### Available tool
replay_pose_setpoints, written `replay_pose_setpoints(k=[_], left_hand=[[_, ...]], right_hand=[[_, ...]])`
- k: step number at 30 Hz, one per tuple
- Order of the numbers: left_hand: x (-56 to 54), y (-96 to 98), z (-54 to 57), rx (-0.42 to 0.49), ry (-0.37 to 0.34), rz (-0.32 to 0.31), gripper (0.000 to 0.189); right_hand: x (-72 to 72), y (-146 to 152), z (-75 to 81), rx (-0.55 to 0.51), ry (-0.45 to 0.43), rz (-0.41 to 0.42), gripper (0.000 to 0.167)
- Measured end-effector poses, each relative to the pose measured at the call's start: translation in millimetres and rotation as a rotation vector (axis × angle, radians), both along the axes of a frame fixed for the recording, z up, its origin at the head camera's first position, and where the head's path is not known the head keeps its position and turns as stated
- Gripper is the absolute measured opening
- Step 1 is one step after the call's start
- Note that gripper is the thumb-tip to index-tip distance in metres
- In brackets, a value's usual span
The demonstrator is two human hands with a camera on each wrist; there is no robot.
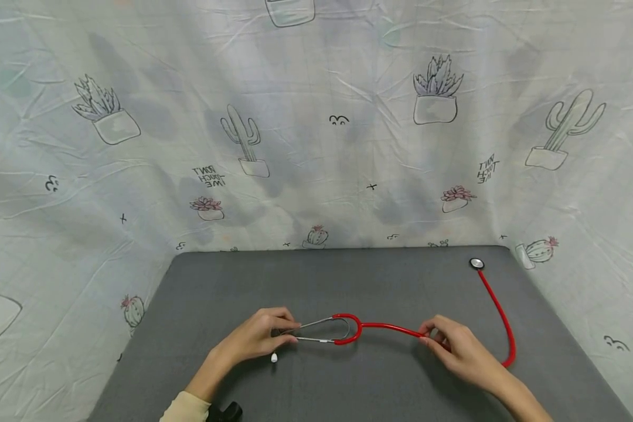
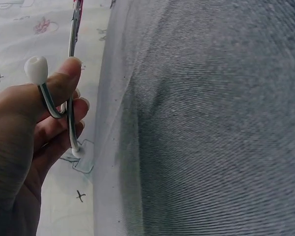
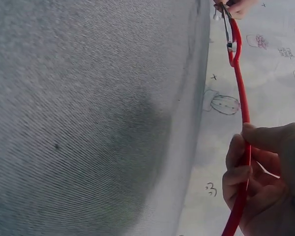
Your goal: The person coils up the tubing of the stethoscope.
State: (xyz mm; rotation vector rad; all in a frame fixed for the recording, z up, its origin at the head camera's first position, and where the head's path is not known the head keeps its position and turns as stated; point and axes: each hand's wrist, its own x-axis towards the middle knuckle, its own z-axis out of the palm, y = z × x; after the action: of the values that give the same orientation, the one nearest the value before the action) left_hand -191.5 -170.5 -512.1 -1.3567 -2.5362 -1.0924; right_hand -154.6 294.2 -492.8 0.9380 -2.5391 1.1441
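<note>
One stethoscope [image 1: 359, 326], two eartips [image 2: 37, 70]; forearms [image 1: 514, 392] slanting inward, my left hand [image 1: 264, 334] pinches apparently both metal tubes [image 1: 316, 322], my right hand [image 1: 459, 350] the red hose [image 1: 392, 326].

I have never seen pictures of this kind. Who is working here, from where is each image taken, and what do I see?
No robot here, only a person's bare left hand and right hand. The widest picture comes from a camera worn on the head, looking forward and down; the other two come from cameras on each wrist. Over the grey surface, before a cactus-print sheet, is a red stethoscope. The left hand pinches its metal ear tubes near the white ear tips. The right hand pinches the red tubing. Beyond that hand, the tubing curves to the chest piece, near the surface's far right corner.
</note>
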Motion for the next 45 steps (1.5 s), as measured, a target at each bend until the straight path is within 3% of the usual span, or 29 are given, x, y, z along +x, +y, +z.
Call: replay_pose_setpoints(k=[7, 13, 16, 18, 23, 27, 31, 35, 38, 40, 45], left_hand=[[-3.5, 1.5, 5.5, -0.009, -0.041, 0.051, 0.024], [-8.4, 7.6, 13.0, -0.006, -0.076, 0.1, 0.022], [-12.0, 12.1, 17.1, -0.02, -0.07, 0.107, 0.021], [-14.2, 15.0, 20.5, -0.033, -0.072, 0.102, 0.021], [-17.6, 25.4, 32.1, -0.054, -0.108, 0.064, 0.021], [-18.9, 38.5, 42.1, -0.08, -0.119, 0.02, 0.021], [-19.4, 50.0, 50.6, -0.128, -0.119, -0.03, 0.02], [-19.3, 55.9, 49.8, -0.14, -0.115, -0.096, 0.019], [-17.8, 61.4, 44.4, -0.084, -0.106, -0.147, 0.017], [-16.1, 65.8, 41.7, -0.024, -0.106, -0.176, 0.018], [-11.9, 75.1, 43.8, 0.096, -0.018, -0.225, 0.02]], right_hand=[[-0.3, -8.1, 9.5, 0.194, 0.16, 0.035, 0.028], [6.5, -26.7, 19.6, 0.344, 0.214, 0.17, 0.028], [10.3, -40.7, 25.6, 0.375, 0.351, 0.216, 0.024], [11.7, -51.6, 30.3, 0.384, 0.473, 0.22, 0.008], [7.6, -76.6, 48.0, 0.385, 0.706, 0.253, 0.047], [-2.3, -89.3, 68.0, 0.399, 0.767, 0.301, 0.039], [-18.4, -94.8, 87.3, 0.376, 0.696, 0.354, 0.027], [-37.3, -95.8, 108.9, 0.321, 0.477, 0.412, 0.004], [-50.9, -99.4, 122.0, 0.298, 0.331, 0.431, 0.007], [-59.6, -103.1, 125.2, 0.278, 0.278, 0.447, 0.007], [-83.0, -111.4, 117.9, 0.115, 0.153, 0.514, 0.013]])
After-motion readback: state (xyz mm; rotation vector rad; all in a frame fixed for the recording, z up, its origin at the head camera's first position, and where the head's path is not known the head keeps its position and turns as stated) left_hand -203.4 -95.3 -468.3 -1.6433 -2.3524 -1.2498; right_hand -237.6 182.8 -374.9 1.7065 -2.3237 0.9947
